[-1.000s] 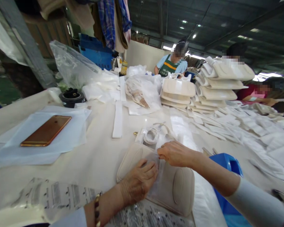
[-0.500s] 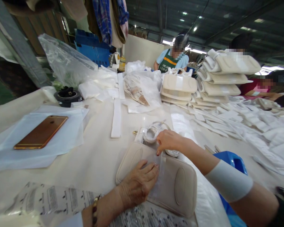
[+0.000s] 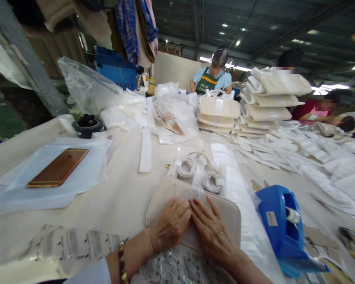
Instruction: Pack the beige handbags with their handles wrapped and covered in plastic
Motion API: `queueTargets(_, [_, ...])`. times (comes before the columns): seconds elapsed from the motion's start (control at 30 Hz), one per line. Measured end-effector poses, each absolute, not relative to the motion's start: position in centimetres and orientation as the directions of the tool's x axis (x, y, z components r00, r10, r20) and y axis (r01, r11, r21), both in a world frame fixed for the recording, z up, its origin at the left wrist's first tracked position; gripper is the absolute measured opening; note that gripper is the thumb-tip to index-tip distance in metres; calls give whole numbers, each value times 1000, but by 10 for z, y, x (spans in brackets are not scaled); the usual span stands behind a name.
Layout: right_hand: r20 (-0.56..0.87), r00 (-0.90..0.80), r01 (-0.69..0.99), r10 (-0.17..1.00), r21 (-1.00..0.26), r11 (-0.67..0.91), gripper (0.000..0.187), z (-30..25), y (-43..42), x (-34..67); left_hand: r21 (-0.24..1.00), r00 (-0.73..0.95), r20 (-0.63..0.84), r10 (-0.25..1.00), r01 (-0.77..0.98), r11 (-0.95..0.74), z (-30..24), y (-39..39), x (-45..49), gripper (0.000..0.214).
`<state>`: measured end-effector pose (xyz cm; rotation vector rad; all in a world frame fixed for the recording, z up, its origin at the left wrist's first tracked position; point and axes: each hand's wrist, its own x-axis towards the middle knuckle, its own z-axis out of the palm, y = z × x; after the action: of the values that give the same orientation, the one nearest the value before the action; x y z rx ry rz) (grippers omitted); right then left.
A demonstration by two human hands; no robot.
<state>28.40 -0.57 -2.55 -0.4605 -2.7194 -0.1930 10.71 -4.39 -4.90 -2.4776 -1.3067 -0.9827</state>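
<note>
A cream handbag (image 3: 162, 195) lies flat, with its looped, wrapped straps (image 3: 185, 167) spread beyond its far edge. A clear strip (image 3: 197, 179) runs between the strap loops and onto the bag's middle. On the bag's left half rests my left hand (image 3: 170, 223), its fingers bent and drawn together; their tips are hidden, so what they grip cannot be made out. My right hand (image 3: 211, 225) lies beside it, fingers stretched out and pressing on the middle of the bag. Printed clear plastic (image 3: 168, 268) shows under the bag's near side.
A blue tape dispenser (image 3: 279, 225) stands at my right, near scissors (image 3: 353, 244). At the left a phone (image 3: 58, 167) lies on pale sheets. Stacked cream bags (image 3: 219, 108) and white strips (image 3: 276, 152) lie farther back. A co-worker (image 3: 213, 75) is across the table.
My right hand has come down from the straps onto the bag, beside my left hand. My left hand's fingers have bent in. The tape dispenser now shows fully.
</note>
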Motion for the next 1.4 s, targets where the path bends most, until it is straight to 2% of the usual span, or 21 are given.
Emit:
queueTargets(0.1, [351,-876,344,332,-29,939,66,-30,-20,288,87,450,605,657,783,-616,-45,-44,105,33])
queueTargets(0.17, [314,-866,366,388,-128,922,65,-26,-29,290,37,521,577,629,753,-657,-42,-45,104,36])
queueTargets(0.27, [325,-830,370,453,-288,883,46,-9,-40,301,1,535,594,600,746,-666,-41,-45,104,29])
queueTargets(0.33, [411,-741,424,531,-327,845,33,8,-42,321,-10,519,630,578,749,-662,-42,-44,105,26])
queueTargets(0.4, [563,-523,585,640,-309,750,23,25,-39,354,-5,495,674,548,745,-667,-45,-42,106,26])
queueTargets(0.47, [668,-160,763,727,-384,520,13,39,-32,394,11,472,707,526,736,-676,-48,-41,107,26])
queueTargets(0.53, [557,195,789,807,-578,209,18,46,-23,433,12,461,727,508,732,-682,-49,-40,107,25])
queueTargets(0.6, [348,359,708,866,-706,-9,28,45,-16,461,-18,479,727,492,729,-684,-50,-39,106,24])
queueTargets(0.67, [184,379,611,907,-786,-96,33,39,-10,472,-54,512,714,478,721,-691,-50,-39,104,23])
queueTargets(0.8, [-14,387,366,922,-915,-167,31,26,-3,465,-33,501,705,502,730,-682,-53,-38,103,23])
queueTargets(0.93, [-15,445,204,895,-972,-118,25,28,-9,458,-60,516,692,506,739,-671,-52,-38,102,23])
queueTargets(1.1, [69,518,126,852,-992,4,28,16,-61,459,-90,550,670,498,726,-682,-52,-37,99,23])
queueTargets(1.3, [-184,508,-56,841,-982,-181,36,-36,-102,454,-90,555,670,493,720,-688,-60,-36,96,25])
queueTargets(1.4, [-210,493,-64,845,-977,-205,39,-42,-93,453,-99,567,661,492,716,-691,-60,-35,94,25])
